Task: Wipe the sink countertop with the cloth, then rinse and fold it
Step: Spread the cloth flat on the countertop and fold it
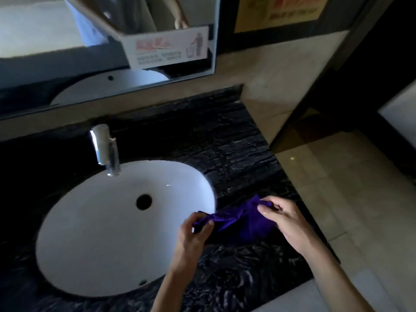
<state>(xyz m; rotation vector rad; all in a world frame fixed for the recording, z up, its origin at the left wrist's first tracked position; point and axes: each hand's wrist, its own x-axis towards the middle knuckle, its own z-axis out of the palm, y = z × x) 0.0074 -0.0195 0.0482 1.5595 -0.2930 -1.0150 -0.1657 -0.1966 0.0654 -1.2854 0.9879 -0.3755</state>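
Both hands on the purple cloth [242, 221], held just off the dark marbled surface [225, 143] to the right of the white sink basin [90, 233]. Left hand [193, 233] curled round one bunched end of the cloth near the basin's rim; right hand [281, 216] pinching the opposite end between thumb and fingertips, over the front right part of the surface. Cloth stretched between the two as a twisted band on the left, with a looser fold hanging down below the right hand. Not spread flat, not pressed against the stone, not under the tap [108, 149]. No water visibly running from the tap, basin looking dry, though the dim light makes that hard to be sure of.

As a judgement of progress: somewhere between stages, most likely either opening the cloth out to begin wiping or wringing and straightening it before folding. Faint streaks on the surface possibly wetness from wiping, possibly just the stone's own veining and glare; cannot tell which. Folding clearly not done: no neat folded shape anywhere, cloth in a crumpled twist. Whether the rinse is done, not shown. Left at the least: a tidy fold and setting the cloth down
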